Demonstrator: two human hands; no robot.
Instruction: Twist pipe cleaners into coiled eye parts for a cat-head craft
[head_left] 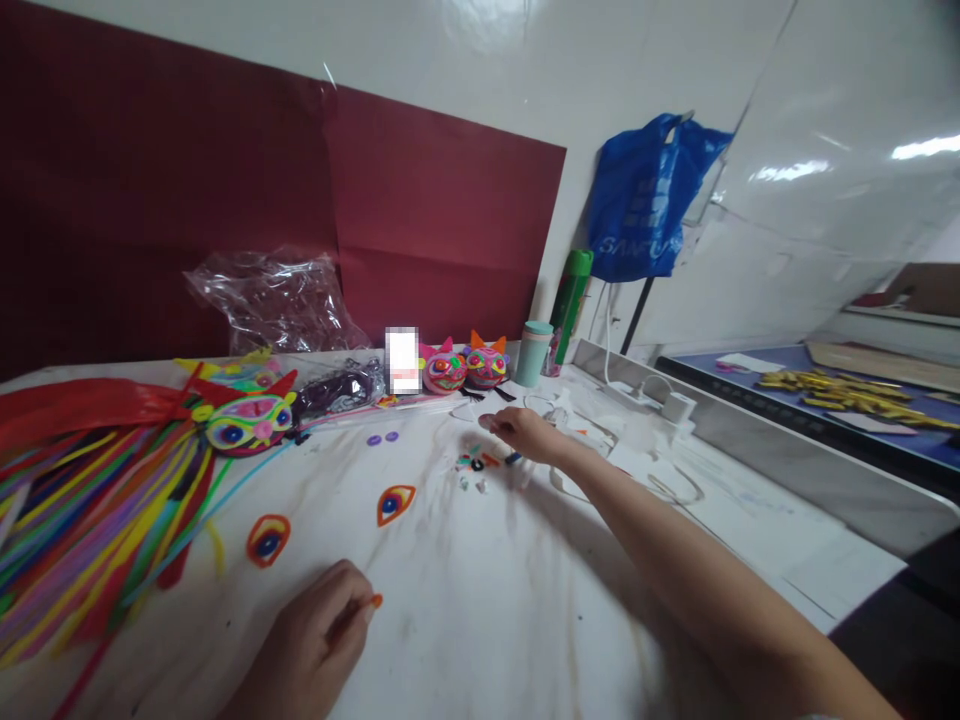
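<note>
Low on the white table, my left hand point(324, 632) is closed in a pinch, and a small piece of orange pipe cleaner point(377, 601) pokes out past its fingertips. My right hand point(525, 434) reaches farther out, fingers pressed together above a cluster of small scraps point(476, 464); whatever they hold, if anything, is too small to name. Two eye-shaped pieces with orange fuzzy rims and blue centres lie flat beyond my left hand, a left eye piece point(268, 541) and a right eye piece point(394, 505). Two purple buttons or discs point(383, 439) lie behind them.
Bundled pipe cleaners point(142, 500) and a colourful animal-head figure point(251, 425) fill the left. Toward the back stand a pink-eared figure point(445, 370), an orange-eared figure point(487, 364), a mint cup point(533, 355) and a green spray can point(571, 300). White cables point(667, 487) lie right.
</note>
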